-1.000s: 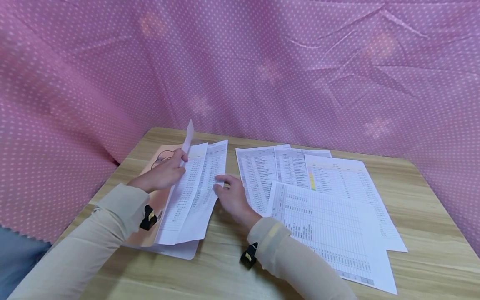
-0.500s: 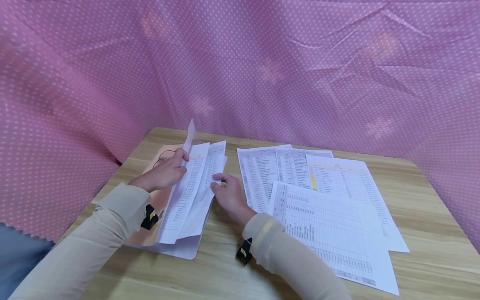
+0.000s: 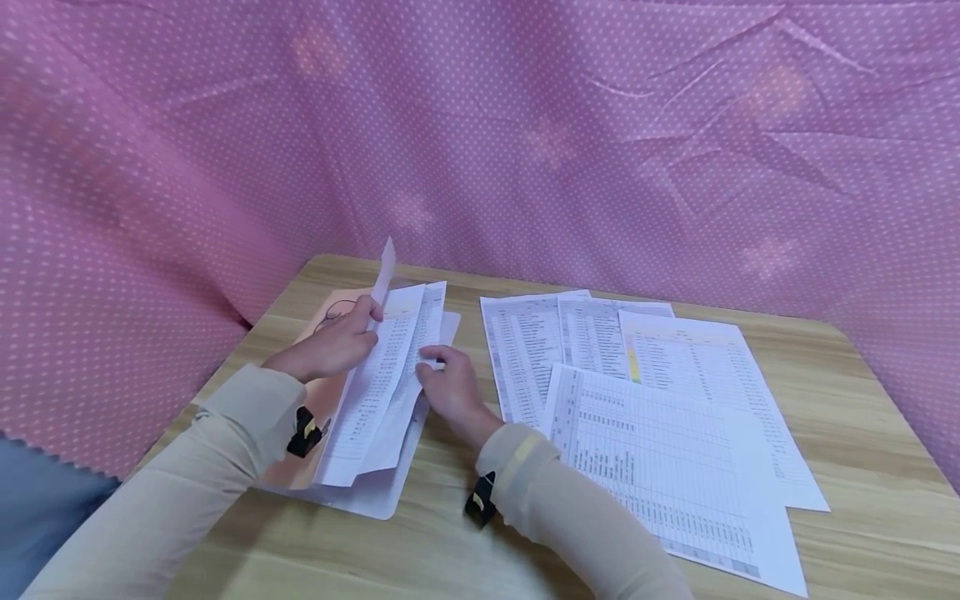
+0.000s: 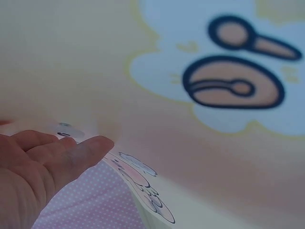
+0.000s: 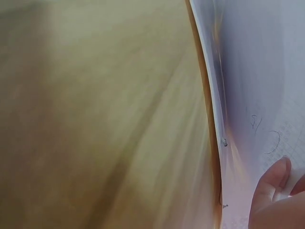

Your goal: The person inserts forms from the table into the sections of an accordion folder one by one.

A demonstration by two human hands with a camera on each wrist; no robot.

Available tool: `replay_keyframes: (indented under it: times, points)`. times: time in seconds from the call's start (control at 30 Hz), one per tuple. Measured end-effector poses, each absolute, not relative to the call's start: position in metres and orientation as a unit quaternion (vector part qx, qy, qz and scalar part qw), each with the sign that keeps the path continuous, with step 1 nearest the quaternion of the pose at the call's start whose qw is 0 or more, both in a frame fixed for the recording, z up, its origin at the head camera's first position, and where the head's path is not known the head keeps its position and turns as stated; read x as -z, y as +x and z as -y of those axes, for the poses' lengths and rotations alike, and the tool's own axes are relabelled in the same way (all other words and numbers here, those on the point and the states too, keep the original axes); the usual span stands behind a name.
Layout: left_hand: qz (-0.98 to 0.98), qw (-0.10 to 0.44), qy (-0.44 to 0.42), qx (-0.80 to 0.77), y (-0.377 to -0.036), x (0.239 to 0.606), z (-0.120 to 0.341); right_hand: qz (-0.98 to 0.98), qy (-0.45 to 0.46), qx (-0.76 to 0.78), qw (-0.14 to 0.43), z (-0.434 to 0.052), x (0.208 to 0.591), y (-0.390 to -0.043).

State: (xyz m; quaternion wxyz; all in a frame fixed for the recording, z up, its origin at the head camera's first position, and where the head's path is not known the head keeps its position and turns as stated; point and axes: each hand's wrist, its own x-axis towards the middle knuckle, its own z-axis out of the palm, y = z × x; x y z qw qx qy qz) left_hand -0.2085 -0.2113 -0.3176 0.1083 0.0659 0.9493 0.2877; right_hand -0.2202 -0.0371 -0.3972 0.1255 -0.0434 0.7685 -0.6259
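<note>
On the wooden surface (image 3: 450, 550), the right hand (image 3: 450, 387) pinches the printed sheets (image 3: 382, 375) lying on the peach folder (image 3: 318, 417); the left hand (image 3: 330, 346) lifts one sheet's edge. Only the left wrist view shows the folder's cartoon print (image 4: 233, 86). Right of the folder lie spread tables (image 3: 645, 400); a pink dotted curtain (image 3: 525, 125) stands behind.

Makeshift desk setup: wooden table (image 3: 862, 467), pink dotted fabric backdrop (image 3: 600, 150), printed sheets (image 3: 660, 417).
</note>
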Motion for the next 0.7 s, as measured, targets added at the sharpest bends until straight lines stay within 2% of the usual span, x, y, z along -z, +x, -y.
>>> replay_keyframes:
  times: [0.7]
  points:
    - [-0.953,0.109,0.048,-0.280,-0.210,0.317,0.210,-0.757,0.007,0.637,0.146,0.060,0.403,-0.223]
